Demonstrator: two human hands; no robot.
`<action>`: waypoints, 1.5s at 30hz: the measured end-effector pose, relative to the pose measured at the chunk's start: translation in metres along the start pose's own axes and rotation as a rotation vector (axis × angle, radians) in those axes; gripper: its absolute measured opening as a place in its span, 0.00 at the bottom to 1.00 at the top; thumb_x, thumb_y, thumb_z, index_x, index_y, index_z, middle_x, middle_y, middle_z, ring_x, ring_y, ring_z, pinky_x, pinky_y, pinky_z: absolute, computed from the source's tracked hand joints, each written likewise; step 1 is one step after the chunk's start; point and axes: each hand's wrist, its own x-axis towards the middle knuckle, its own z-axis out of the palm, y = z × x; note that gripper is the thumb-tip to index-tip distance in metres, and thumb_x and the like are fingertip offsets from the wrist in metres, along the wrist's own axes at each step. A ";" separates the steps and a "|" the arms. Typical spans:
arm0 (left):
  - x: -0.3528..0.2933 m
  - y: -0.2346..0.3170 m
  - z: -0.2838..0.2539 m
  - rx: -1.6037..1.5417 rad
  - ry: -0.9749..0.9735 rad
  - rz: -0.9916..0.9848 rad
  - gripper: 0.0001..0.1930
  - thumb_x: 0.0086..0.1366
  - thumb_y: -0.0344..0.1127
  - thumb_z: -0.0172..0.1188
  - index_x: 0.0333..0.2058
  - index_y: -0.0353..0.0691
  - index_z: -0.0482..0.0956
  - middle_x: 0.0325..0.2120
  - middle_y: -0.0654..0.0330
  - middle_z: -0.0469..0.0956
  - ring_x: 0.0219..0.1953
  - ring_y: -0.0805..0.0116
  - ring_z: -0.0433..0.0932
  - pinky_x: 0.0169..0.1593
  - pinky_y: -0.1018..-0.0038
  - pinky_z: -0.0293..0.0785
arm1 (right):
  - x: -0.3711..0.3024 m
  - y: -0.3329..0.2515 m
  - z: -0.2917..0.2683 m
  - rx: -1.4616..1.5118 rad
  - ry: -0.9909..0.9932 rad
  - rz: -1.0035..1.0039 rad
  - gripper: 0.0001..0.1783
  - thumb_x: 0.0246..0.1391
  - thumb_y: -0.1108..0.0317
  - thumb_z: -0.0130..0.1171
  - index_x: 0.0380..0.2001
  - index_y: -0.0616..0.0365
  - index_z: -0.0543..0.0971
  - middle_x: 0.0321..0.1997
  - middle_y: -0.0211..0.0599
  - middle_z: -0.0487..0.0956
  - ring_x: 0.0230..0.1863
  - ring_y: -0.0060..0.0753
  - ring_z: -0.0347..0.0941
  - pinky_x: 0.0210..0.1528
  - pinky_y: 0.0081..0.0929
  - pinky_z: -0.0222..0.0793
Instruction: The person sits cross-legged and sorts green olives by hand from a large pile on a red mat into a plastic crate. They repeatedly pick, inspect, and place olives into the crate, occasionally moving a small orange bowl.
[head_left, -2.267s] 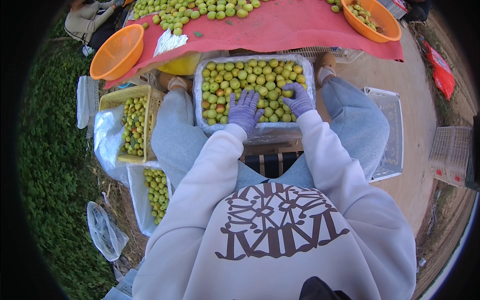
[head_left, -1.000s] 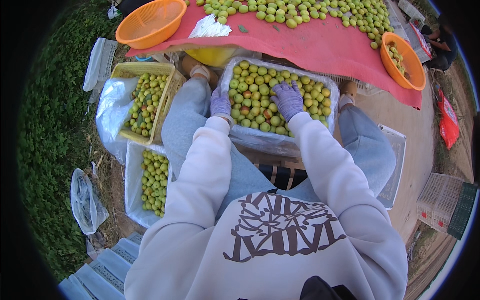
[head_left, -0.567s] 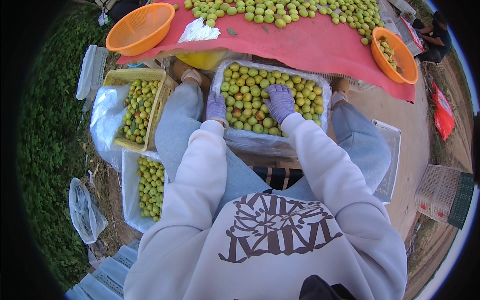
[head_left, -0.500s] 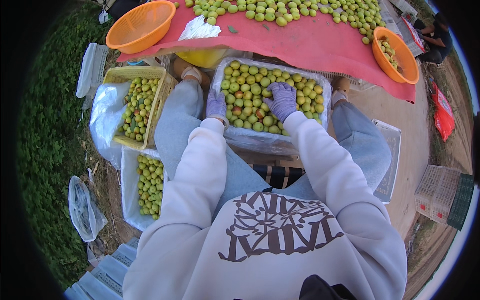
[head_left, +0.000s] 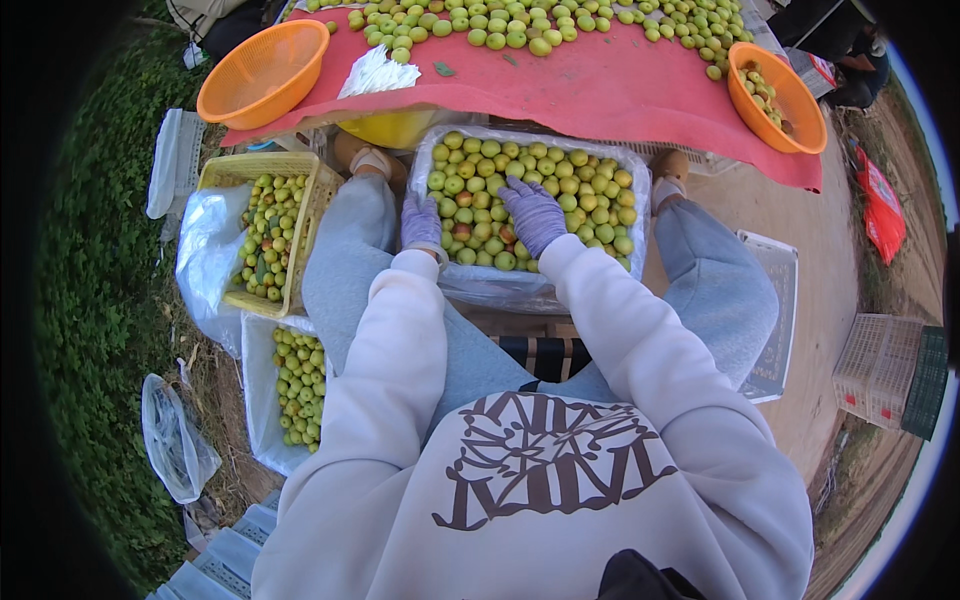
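Between my legs stands a crate lined with clear plastic [head_left: 640,180], full of small round yellow-green fruits [head_left: 560,180], a few with reddish patches. Both hands wear purple gloves. My right hand [head_left: 534,213] lies on top of the fruits, left of the crate's middle, fingers stretched out and apart; whatever is under its palm is hidden. At the crate's near left side, my left hand [head_left: 421,222] rests against the lined rim, its fingers extended and no fruit visible in them.
A red cloth [head_left: 600,80] covers the table ahead, with loose fruits heaped at its far side. On it sit two orange basins, left [head_left: 265,75] and right [head_left: 775,98]. Left of me stand a yellow crate [head_left: 318,205] and a white lined crate [head_left: 258,390], both holding fruits.
My right hand has shifted left across the fruits. My left hand stays at the crate's left side. The whole view has tilted slightly.
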 end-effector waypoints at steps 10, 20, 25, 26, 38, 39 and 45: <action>0.001 -0.003 0.000 0.019 0.004 0.038 0.29 0.67 0.42 0.54 0.62 0.32 0.64 0.62 0.43 0.65 0.64 0.49 0.64 0.66 0.66 0.59 | -0.007 0.022 -0.019 -0.050 0.176 -0.032 0.27 0.51 0.67 0.59 0.57 0.48 0.74 0.62 0.43 0.70 0.62 0.45 0.66 0.65 0.42 0.60; -0.006 0.001 0.006 0.074 0.086 0.067 0.29 0.66 0.42 0.56 0.61 0.31 0.65 0.60 0.42 0.67 0.62 0.48 0.67 0.64 0.65 0.61 | -0.016 0.131 -0.064 -0.178 0.042 0.314 0.27 0.47 0.58 0.66 0.52 0.49 0.75 0.53 0.52 0.74 0.53 0.56 0.72 0.55 0.47 0.69; -0.006 0.001 0.007 0.099 0.084 0.050 0.30 0.67 0.44 0.56 0.62 0.32 0.64 0.60 0.42 0.67 0.62 0.47 0.67 0.64 0.64 0.61 | 0.014 0.116 -0.073 0.123 0.111 0.368 0.29 0.46 0.56 0.65 0.51 0.55 0.74 0.51 0.56 0.75 0.51 0.56 0.73 0.55 0.47 0.69; -0.006 0.001 0.007 0.095 0.085 0.057 0.30 0.67 0.44 0.56 0.62 0.32 0.64 0.60 0.42 0.67 0.62 0.47 0.67 0.64 0.64 0.61 | 0.021 0.110 -0.070 0.103 0.133 0.316 0.29 0.46 0.56 0.65 0.51 0.55 0.74 0.50 0.56 0.75 0.51 0.56 0.73 0.54 0.47 0.69; -0.009 0.008 0.004 0.091 0.058 0.056 0.30 0.67 0.43 0.55 0.63 0.33 0.63 0.61 0.42 0.66 0.64 0.47 0.64 0.66 0.63 0.58 | 0.075 0.049 -0.029 -0.038 0.225 0.012 0.18 0.51 0.55 0.61 0.44 0.47 0.81 0.50 0.44 0.77 0.53 0.48 0.72 0.58 0.46 0.66; -0.010 0.008 0.004 0.084 0.051 0.053 0.30 0.67 0.43 0.55 0.63 0.33 0.63 0.61 0.42 0.66 0.64 0.48 0.64 0.66 0.64 0.58 | 0.081 0.046 -0.024 -0.120 0.203 -0.007 0.17 0.51 0.54 0.61 0.43 0.46 0.82 0.49 0.42 0.78 0.53 0.47 0.72 0.59 0.46 0.65; -0.001 -0.004 0.003 0.037 0.017 0.053 0.30 0.68 0.45 0.52 0.64 0.35 0.62 0.62 0.43 0.64 0.65 0.49 0.63 0.67 0.65 0.57 | 0.086 0.044 -0.016 -0.001 0.229 0.089 0.17 0.56 0.54 0.58 0.46 0.44 0.83 0.55 0.36 0.77 0.59 0.44 0.68 0.66 0.48 0.56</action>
